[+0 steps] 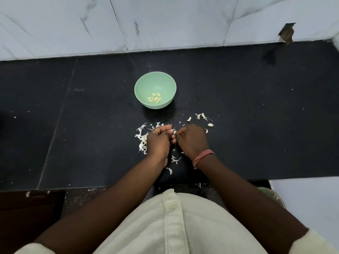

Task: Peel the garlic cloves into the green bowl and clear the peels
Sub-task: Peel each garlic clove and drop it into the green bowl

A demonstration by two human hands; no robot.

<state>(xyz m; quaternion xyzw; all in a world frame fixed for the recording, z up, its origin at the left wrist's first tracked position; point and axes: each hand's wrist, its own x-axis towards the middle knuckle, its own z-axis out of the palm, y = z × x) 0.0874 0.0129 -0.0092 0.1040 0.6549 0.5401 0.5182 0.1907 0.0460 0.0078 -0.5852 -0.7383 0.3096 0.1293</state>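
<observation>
Left of your fingers, the peels [142,138] could scatter if brushed. Your left hand [158,142] curls around a clove [172,132]; your right hand [191,139] pinches its skin. The green bowl [155,90] sits beyond your fingertips.

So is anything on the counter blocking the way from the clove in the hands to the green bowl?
Nothing visible. The clove is pinched between the left hand and right hand; only thin peel scraps lie on the counter short of the green bowl.
</observation>
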